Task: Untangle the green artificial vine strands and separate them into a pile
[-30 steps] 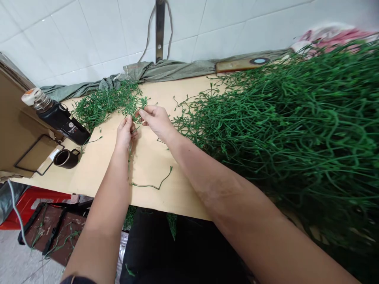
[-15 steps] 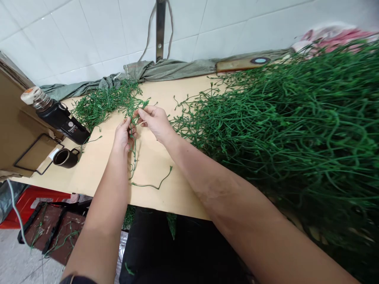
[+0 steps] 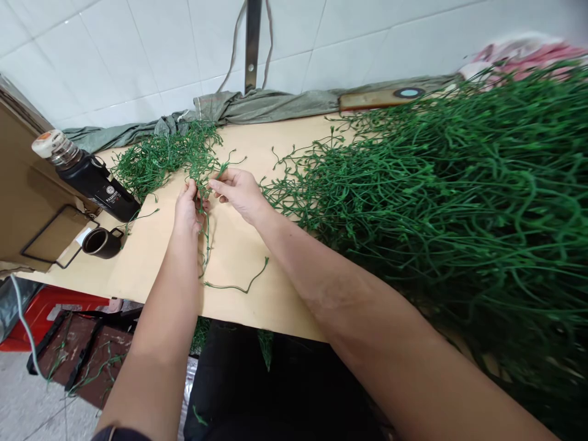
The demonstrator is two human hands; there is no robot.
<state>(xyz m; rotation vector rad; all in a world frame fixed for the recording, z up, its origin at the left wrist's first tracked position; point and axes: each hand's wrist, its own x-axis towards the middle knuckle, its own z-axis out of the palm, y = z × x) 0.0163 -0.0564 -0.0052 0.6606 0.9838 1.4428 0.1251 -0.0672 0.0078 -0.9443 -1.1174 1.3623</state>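
Finger-work on slender green stems (image 3: pixel 206 236) over smooth tan board (image 3: pixel 138 257), apparently at the gathering step. The left hand (image 3: pixel 186 207) curls around them; just beside it, the right hand (image 3: pixel 237 190) pinches their tips. Continuing would call for a light touch. Wiry, curling strands form a far-left heap (image 3: pixel 154 160) and a larger right-hand pile (image 3: pixel 427 184).

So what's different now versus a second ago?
Left hand shifted slightly left; right hand edged slightly left too. The hanging ends of the held green stems now show right of the left wrist, where they were mostly hidden. No pickup or release visible. Unchanged: loose stem, vacuum flask, mug, large stem pile.
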